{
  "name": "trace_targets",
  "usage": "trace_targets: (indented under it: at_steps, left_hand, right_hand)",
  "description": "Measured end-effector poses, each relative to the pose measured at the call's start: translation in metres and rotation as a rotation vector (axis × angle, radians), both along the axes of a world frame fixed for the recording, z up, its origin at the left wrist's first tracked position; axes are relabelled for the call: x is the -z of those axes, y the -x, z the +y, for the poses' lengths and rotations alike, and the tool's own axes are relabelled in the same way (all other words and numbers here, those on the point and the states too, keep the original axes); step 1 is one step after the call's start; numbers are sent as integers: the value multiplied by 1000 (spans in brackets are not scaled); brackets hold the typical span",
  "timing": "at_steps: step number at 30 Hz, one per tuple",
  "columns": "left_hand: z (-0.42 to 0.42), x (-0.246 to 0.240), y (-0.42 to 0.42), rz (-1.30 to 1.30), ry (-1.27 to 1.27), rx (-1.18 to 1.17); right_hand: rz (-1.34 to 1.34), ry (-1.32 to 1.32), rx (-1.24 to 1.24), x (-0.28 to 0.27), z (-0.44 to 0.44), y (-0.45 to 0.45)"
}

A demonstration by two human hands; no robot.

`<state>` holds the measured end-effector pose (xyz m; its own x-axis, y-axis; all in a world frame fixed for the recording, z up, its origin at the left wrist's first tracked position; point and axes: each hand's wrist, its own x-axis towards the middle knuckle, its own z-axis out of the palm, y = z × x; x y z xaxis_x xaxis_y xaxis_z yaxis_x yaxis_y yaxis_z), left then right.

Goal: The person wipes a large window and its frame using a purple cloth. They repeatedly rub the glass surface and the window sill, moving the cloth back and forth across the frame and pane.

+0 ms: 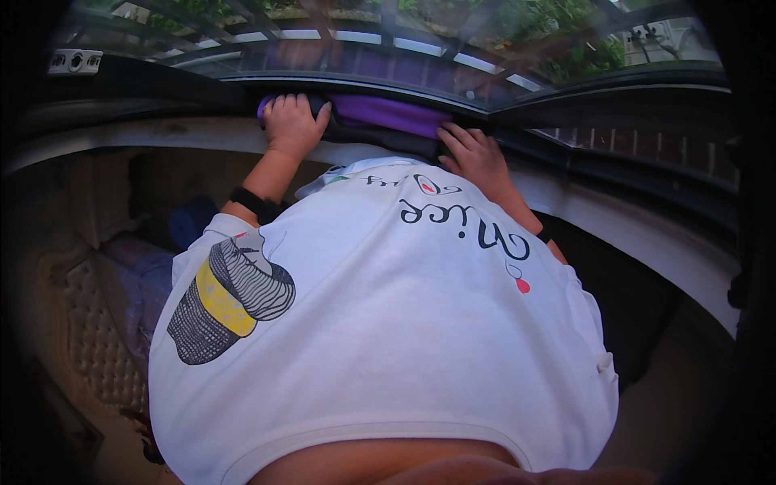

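Note:
A purple cloth (391, 115) lies along the foot of the window, at the inner edge of its dark frame (176, 82). My left hand (294, 127) grips its left end from above, and a bit of purple shows beyond the fingers. At the other end, the fingers of my right hand (476, 157) hold the cloth near its corner. Just below the purple runs a dark strip (382, 134) with a wavy edge; whether it belongs to the cloth, I cannot tell. Both palms are hidden.
Window glass (424, 60) with bars behind it rises ahead, with greenery outside. A pale sill (206, 133) curves in front of me. A tufted padded panel (103, 330) and a blue object (193, 221) are low on the left. My white shirt (388, 315) hides much below.

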<state>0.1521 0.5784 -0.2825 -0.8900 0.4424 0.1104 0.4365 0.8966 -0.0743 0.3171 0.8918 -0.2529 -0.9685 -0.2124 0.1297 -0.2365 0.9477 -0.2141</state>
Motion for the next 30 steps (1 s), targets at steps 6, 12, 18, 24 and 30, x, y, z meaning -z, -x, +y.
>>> trace_targets:
  at_steps: [6,12,18,24,30]
  left_hand:
    - [38,-13,-24,-161,-122,225]
    - [84,-15,-44,-626,-544,743]
    - [66,-11,-33,-186,-285,608]
    - [27,2,-21,16,-263,403]
    - [-35,5,14,150,39,174]
  right_hand:
    - [-102,-90,239,2,16,-13]
    - [-210,-207,542,4,72,-47]
    - [-235,-270,744,5,111,-65]
    - [-171,-237,610,-6,67,-49]
    - [44,1,72,-20,26,-32]
